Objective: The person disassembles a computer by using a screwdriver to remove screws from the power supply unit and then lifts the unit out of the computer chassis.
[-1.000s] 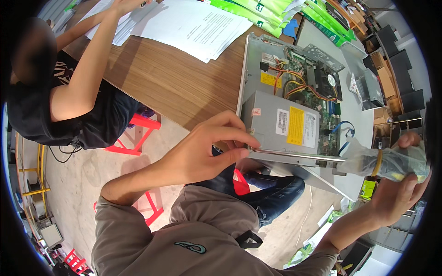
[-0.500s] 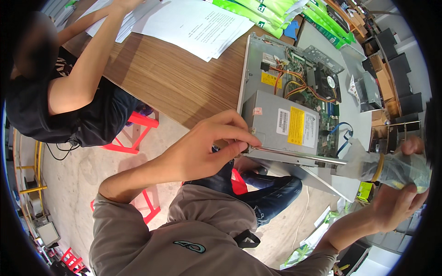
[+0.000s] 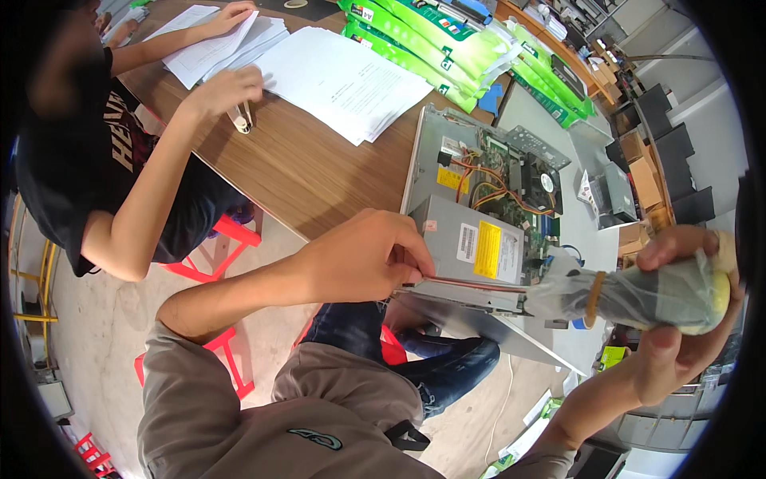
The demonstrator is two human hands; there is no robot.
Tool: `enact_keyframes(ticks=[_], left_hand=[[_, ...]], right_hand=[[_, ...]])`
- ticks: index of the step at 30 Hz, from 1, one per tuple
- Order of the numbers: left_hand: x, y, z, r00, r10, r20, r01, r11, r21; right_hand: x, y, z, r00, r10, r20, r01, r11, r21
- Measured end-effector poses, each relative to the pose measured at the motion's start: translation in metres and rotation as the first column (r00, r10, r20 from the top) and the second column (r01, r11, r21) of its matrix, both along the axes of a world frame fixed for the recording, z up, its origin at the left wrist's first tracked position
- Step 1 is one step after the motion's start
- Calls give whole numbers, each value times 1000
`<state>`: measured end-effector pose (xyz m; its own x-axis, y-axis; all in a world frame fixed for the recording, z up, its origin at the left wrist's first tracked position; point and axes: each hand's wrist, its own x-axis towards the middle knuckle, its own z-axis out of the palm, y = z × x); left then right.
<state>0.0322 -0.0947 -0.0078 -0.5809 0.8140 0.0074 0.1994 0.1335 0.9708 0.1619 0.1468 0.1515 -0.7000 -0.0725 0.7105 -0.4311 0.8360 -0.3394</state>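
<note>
In my right hand [image 3: 678, 331] is a power screwdriver [image 3: 630, 297], its dark, yellow-ended body wrapped in clear plastic with a rubber band round it. Its long thin metal shaft [image 3: 479, 285] points left, along the near edge of an opened desktop computer case [image 3: 423, 172]. My left hand [image 3: 359, 255] pinches the shaft's tip between thumb and fingers, at the case's near left corner. What sits at the very tip is hidden by the fingers. A grey power supply [image 3: 447, 227] with a yellow label lies inside, nearest my hands; a circuit board, coloured cables and a fan [image 3: 546, 184] lie beyond.
Printed sheets [image 3: 343, 80] and green paper packs [image 3: 431, 48] cover the far part of the wooden table [image 3: 319, 168]. On the left, another person's hand [image 3: 227, 92] is over a small pale tool [image 3: 239, 120]. Red stools [image 3: 215, 247] stand below.
The screwdriver and both hands have shifted slightly left and down in view, and the right hand's grip shows more fully. The co-worker's near hand has come down, with a small tool beneath it.
</note>
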Motion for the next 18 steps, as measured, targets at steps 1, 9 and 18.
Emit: enact_keyframes(ticks=[1,9,18], left_hand=[[-1,0,2,999,-9,-36,8,1000,-16],[0,4,10,954,18,-300,22,991,130],[31,19,6,970,241,18,-224,872,435]], right_hand=[[-4,-6,3,997,49,56,-48,999,-20],[-41,-51,16,998,12,-59,-10,999,35],[-76,-51,14,926,377,-31,-377,909,-177]])
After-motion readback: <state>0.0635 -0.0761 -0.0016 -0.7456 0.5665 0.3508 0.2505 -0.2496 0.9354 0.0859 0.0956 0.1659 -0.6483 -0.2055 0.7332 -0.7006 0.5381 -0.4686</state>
